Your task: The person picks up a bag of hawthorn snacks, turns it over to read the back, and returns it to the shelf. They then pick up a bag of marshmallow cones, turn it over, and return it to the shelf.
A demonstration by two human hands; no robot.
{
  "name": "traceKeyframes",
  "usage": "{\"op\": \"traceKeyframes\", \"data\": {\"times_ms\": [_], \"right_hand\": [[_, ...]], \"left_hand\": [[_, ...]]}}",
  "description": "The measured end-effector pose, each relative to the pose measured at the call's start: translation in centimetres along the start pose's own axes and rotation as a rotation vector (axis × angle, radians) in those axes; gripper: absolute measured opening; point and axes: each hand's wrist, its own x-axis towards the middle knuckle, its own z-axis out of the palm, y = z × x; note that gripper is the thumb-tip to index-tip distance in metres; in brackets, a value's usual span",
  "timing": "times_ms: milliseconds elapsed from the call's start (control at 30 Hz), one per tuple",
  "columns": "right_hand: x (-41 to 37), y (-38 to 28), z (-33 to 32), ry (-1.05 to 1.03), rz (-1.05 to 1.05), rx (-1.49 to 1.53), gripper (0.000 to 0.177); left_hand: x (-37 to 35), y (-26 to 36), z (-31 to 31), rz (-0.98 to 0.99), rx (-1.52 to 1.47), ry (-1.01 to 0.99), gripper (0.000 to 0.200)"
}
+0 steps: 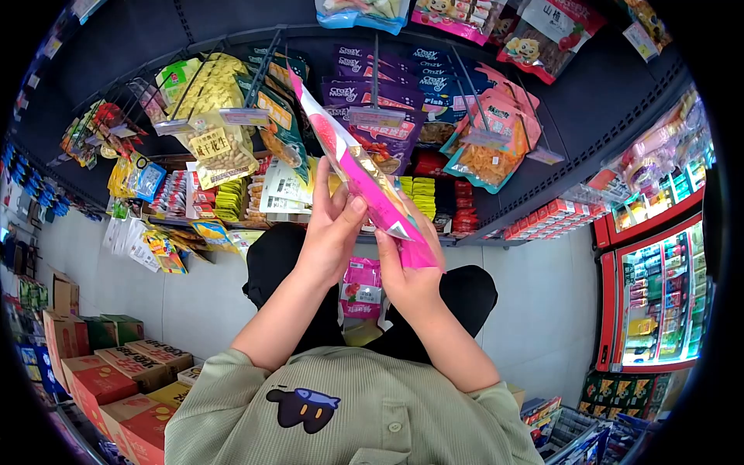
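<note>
Between my two hands a pink and white snack bag [363,180] is held up at a tilt, seen almost edge-on. My left hand [332,232] grips its left edge, with the thumb on the near face. Lower down, my right hand [411,273] holds the bottom end, its thumb on the front and its fingers mostly hidden behind. Below the hands, another pink packet [362,288] lies between my bent knees. Purple Crazy Monkey bags [399,138] hang just behind the held bag.
A dark rack [310,35] with hooks curves across the front, holding peanut bags [219,151] and orange-pink bags [492,147]. Small packets fill the shelf beneath. Cardboard boxes [143,364] stand at left; a red-framed drinks fridge [607,310] is at right.
</note>
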Motion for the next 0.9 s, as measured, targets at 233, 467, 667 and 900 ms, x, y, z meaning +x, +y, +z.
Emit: {"op": "traceKeyframes", "data": {"times_ms": [233,467,667,900], "right_hand": [[1.1,-0.7,-1.1,-0.061,-0.222,-0.279,0.054],[1.6,-0.6,-1.1,-0.151,-0.311,-0.36,0.051],[1.7,-1.7,-1.8,-0.297,-0.211,-0.285,0.056],[1.5,-1.5,-2.1,-0.31,-0.173,-0.16,0.051]], "left_hand": [[-1.0,0.8,-0.4,-0.101,-0.121,-0.07,0.057],[-0.9,-0.2,-2.8,-0.225,-0.438,-0.102,0.061],[-1.3,0.4,-2.7,-0.157,-0.586,-0.169,0.052],[-1.6,0.8,-3.7,-0.095,-0.515,-0.055,0.046]]}}
